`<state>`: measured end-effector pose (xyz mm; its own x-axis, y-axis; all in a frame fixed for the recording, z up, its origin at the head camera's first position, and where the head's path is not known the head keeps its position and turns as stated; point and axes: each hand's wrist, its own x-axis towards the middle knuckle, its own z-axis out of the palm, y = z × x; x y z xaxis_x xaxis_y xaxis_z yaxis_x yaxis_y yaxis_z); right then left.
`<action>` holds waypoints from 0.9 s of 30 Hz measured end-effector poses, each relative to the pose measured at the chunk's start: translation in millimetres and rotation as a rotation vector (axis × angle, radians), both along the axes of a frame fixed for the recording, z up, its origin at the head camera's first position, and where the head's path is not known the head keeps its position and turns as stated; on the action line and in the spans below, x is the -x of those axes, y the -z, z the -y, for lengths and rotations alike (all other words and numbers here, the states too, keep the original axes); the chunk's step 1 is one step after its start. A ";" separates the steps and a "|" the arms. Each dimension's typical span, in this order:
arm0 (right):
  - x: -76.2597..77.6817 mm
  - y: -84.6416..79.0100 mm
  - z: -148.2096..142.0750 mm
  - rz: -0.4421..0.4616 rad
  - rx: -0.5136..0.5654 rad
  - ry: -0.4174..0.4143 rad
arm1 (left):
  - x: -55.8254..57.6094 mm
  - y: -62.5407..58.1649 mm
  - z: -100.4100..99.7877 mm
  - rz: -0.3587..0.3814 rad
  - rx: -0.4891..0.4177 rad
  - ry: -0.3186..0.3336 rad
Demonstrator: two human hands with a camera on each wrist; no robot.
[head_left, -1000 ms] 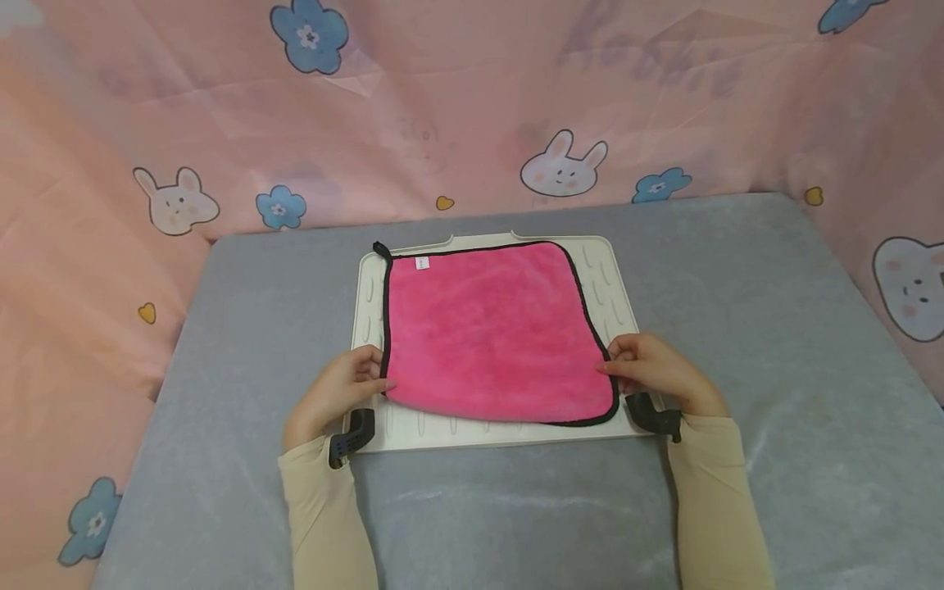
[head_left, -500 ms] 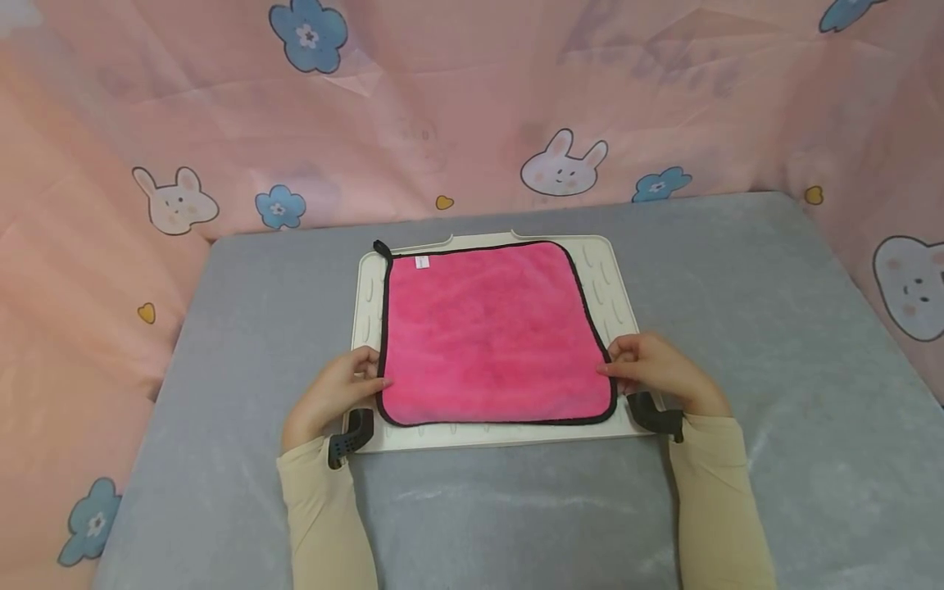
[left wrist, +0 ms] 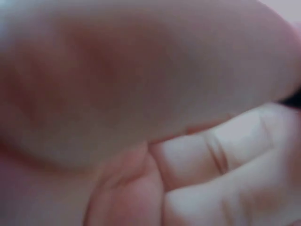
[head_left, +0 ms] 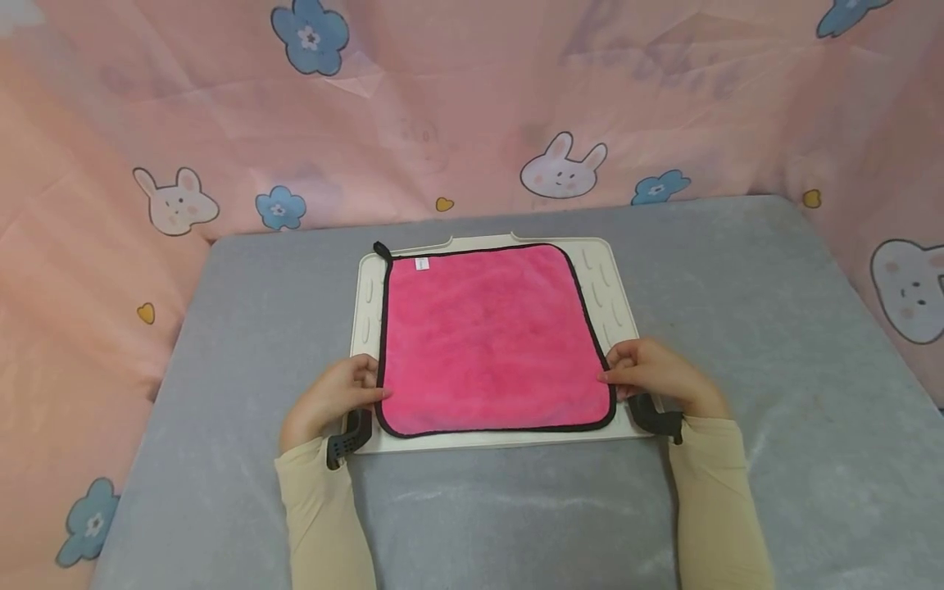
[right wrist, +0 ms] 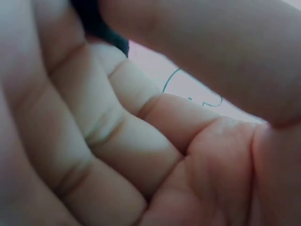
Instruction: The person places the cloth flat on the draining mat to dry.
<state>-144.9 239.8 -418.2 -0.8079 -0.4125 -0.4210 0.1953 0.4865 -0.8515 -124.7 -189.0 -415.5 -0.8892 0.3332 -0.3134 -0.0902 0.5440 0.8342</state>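
Observation:
A pink towel (head_left: 492, 336) with black edging lies spread over a cream ribbed board (head_left: 605, 287). It has a small white tag and a black hanging loop at its far left corner. My left hand (head_left: 341, 392) pinches the towel's left edge near the front corner, thumb on top and fingers beneath. On the opposite side my right hand (head_left: 652, 373) pinches the right edge in the same way. In the left wrist view curled fingers (left wrist: 221, 155) fill most of the picture. The right wrist view shows curled fingers (right wrist: 94, 117) with a bit of black edging (right wrist: 101, 23) at their tips.
The board rests on a grey cloth-covered table (head_left: 516, 524). Behind and at both sides hangs a pink curtain (head_left: 442, 106) printed with rabbits and blue flowers. Black wrist devices (head_left: 350, 438) sit under both hands, over the board's front corners.
The towel's front edge, folded under at the left a second ago, now lies flat with its black edging showing. Both hands have come slightly toward the front, still pinching the edges.

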 end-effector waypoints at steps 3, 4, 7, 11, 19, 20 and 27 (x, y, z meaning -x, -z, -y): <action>1.1 1.1 1.4 -0.007 -0.009 -0.013 | 0.8 0.9 2.3 -0.004 0.025 0.030; 1.6 1.2 1.5 -0.010 -0.010 -0.014 | 1.0 1.1 2.8 0.000 0.023 0.031; 3.0 0.9 1.5 -0.013 -0.012 -0.016 | 1.4 1.7 3.2 0.001 0.024 0.027; 4.4 1.2 1.3 -0.018 -0.026 -0.006 | 0.3 1.2 2.6 0.013 0.008 -0.031; 4.0 0.4 2.3 -0.034 -0.055 0.033 | 0.0 0.3 2.3 -0.014 0.017 -0.094; 3.8 0.4 2.5 -0.035 -0.057 0.032 | 0.1 0.6 2.4 -0.010 0.018 -0.092; 3.2 -0.4 -4.4 -0.163 -0.115 0.084 | 2.9 3.9 0.5 -0.054 0.024 -0.104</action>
<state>-148.1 244.1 -417.9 -0.8988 -0.2976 -0.3220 0.1032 0.5703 -0.8149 -127.6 -189.5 -419.4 -0.9344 0.2312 -0.2709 -0.1024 0.5540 0.8262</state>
